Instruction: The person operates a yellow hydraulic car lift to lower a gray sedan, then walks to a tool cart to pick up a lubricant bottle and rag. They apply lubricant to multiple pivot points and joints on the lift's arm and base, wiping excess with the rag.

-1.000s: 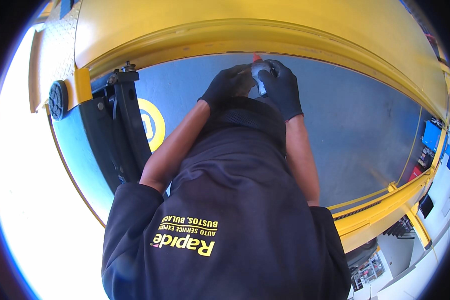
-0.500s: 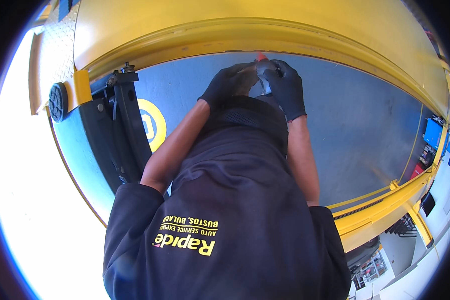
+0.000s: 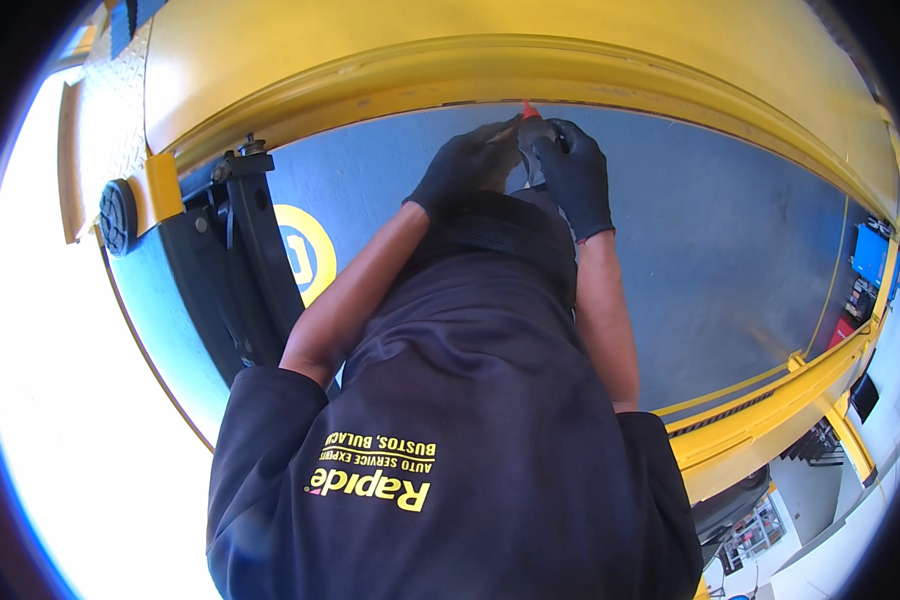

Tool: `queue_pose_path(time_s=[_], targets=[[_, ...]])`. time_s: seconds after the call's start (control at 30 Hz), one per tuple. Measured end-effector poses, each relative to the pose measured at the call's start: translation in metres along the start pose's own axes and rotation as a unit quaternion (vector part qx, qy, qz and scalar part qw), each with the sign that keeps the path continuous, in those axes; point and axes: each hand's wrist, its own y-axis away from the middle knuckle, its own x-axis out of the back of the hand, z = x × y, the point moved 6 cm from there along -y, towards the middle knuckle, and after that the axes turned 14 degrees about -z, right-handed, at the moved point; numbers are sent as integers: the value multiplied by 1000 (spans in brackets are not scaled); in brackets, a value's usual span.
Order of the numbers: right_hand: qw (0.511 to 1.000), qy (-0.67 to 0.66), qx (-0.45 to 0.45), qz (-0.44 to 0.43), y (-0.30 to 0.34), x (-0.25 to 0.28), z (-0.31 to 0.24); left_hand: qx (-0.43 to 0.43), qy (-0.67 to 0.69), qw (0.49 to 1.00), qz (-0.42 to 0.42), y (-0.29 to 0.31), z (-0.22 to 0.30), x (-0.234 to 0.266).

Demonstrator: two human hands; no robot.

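Both my hands wear black gloves and are close together in front of my waist, near the yellow beam. My right hand (image 3: 574, 172) is closed on a small dark grey piece with a red tip (image 3: 531, 112); its kind does not show. The tip points away from me, toward the beam. Just left of the piece is my left hand (image 3: 467, 163), its fingers curled inward. Whatever they hold, if anything, is hidden by the glove. Below the hands, my dark shirt (image 3: 450, 400) covers the middle of the view.
Across the top runs a wide yellow metal beam (image 3: 490, 65). A black jointed lift arm (image 3: 255, 240) with a round black pad (image 3: 118, 217) stands at left. The blue floor (image 3: 710, 230) bears a yellow ring mark (image 3: 317, 250). At lower right lies a yellow lift column (image 3: 770, 420).
My left hand has shifted slightly right, closer to the grey piece. The red tip sits a little farther right. The right hand has barely moved.
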Motion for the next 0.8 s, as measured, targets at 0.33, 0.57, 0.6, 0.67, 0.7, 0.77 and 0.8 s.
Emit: queue_pose_path(time_s=[0.33,0.57,0.6,0.67,0.7,0.77,0.8], targets=[[1000,6,-14,13,-3,4,14,29,-121,992,-15,-3,11,-4],[1000,3,-14,20,-2,8,12,53,-125,991,-19,-6,18,-3],[1000,0,-8,28,-2,9,12,27,-142,989,-13,-6,20,-3],[999,-17,-29,15,0,10,8,19,-150,988,-11,-7,20,-3],[999,-26,-39,9,1,11,5,37,-142,989,-15,-8,19,-4],[999,-17,-48,0,-2,10,8,59,-136,989,-22,-10,19,-5],[999,-13,-52,-5,-4,9,10,63,-138,988,-24,-10,20,-5]])
